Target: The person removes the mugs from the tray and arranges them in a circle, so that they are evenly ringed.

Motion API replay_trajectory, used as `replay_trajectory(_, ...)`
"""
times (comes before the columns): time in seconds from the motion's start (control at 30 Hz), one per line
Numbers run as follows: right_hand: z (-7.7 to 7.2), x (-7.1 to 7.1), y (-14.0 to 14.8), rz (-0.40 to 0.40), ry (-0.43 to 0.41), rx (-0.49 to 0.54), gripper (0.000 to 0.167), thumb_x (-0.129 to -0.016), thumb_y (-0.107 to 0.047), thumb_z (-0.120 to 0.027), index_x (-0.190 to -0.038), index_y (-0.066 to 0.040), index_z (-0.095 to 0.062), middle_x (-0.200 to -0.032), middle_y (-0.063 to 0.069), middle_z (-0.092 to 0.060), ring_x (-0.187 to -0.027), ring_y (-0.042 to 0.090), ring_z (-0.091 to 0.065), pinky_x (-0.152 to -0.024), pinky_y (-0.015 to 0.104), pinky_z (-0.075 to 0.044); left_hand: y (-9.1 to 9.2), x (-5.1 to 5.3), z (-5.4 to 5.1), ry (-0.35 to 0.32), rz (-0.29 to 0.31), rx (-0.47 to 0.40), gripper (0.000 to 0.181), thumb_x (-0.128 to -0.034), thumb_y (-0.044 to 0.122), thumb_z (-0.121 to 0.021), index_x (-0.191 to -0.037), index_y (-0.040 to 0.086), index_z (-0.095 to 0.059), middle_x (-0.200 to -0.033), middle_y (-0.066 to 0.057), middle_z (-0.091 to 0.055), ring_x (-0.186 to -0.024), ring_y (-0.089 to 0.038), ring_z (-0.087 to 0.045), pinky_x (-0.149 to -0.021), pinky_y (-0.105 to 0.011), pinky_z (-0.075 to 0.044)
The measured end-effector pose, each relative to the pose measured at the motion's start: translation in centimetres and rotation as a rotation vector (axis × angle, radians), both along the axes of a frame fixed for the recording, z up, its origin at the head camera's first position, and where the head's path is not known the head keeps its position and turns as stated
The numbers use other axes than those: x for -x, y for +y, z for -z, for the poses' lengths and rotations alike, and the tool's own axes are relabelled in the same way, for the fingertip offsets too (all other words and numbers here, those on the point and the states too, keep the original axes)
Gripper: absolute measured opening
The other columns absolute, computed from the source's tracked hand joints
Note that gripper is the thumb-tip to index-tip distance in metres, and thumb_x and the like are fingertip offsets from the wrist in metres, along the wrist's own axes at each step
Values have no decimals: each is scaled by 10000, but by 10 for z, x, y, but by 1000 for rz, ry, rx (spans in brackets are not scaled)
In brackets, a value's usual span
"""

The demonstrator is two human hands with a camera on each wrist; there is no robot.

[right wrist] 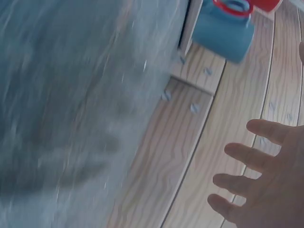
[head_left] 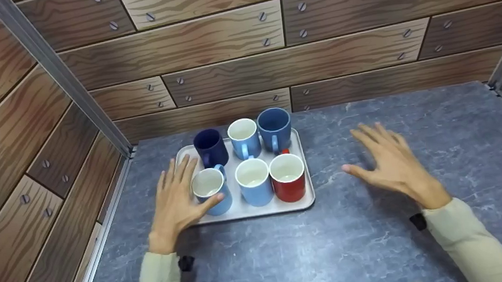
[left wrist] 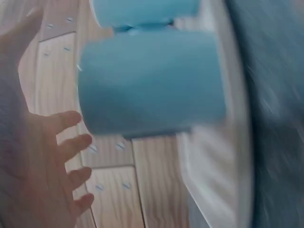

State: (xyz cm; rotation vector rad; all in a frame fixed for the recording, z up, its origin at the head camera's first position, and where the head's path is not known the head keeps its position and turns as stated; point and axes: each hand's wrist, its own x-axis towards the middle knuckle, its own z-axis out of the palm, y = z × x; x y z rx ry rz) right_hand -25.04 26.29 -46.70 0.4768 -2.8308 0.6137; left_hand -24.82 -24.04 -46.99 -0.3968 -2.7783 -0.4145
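Note:
My left hand (head_left: 177, 201) hovers over the left end of a pale tray (head_left: 245, 214), fingers spread, beside a light blue mug (head_left: 220, 206). In the left wrist view the fingers lie near that mug's rim (left wrist: 80, 95); whether they touch it I cannot tell. Next to it stand another light blue mug (head_left: 256, 190) and a red mug (head_left: 290, 188). Behind them are a navy mug (head_left: 212, 150), a light blue mug (head_left: 246, 144) and a darker blue mug (head_left: 276, 131). To the right of the tray, my right hand (head_left: 390, 163) is held above the table with fingers apart, holding nothing.
The grey marbled table (head_left: 330, 255) extends in front of the tray and to its right. Wood-patterned panels (head_left: 225, 77) rise behind it and on the left, with metal rails (head_left: 59, 77) at the corners.

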Motion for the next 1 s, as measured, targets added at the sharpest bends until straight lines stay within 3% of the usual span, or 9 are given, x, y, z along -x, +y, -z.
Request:
replay_trajectory(0.17,-1,4,-21,-74,-67,42,978,-959,-700,-651,-1679,-117,-338,-1742,198,-301,-1608,511,-216,-1271,758,-120,-21,-2,14,-10,0,45,1210,-781,864,-682,-1697,161,-320,-1753,-111,-322,-1641,-404,-226,-1324,-641,-183)
replay_trajectory(0.5,4,13,-64,-187,-161,206,1044,-901,-638,-771,-1689,-132,-310,-1723,150,-368,-1583,439,-335,-1275,712,-240,-50,-2,41,-159,-43,47,1223,-813,834,-678,-1702,99,-272,-1764,-151,-275,-1644,-422,-194,-1325,-652,-171)
replay_trajectory(0.77,12,19,-88,-250,-238,352,1057,-810,-538,-906,-1636,-107,-406,-1645,163,-484,-1503,433,-466,-1240,662,-363,-61,0,49,-304,-15,38,1273,-799,818,-707,-1694,37,-250,-1774,-188,-215,-1638,-450,-187,-1312,-678,-184)
replay_trajectory(1.0,19,23,-102,-334,-287,512,1009,-821,-339,-943,-1616,-44,-398,-1547,229,-564,-1392,456,-584,-1187,637,-454,-63,1,54,-399,-19,78,1259,-854,827,-643,-1704,23,-177,-1792,-177,-135,-1651,-441,-122,-1326,-672,-126)
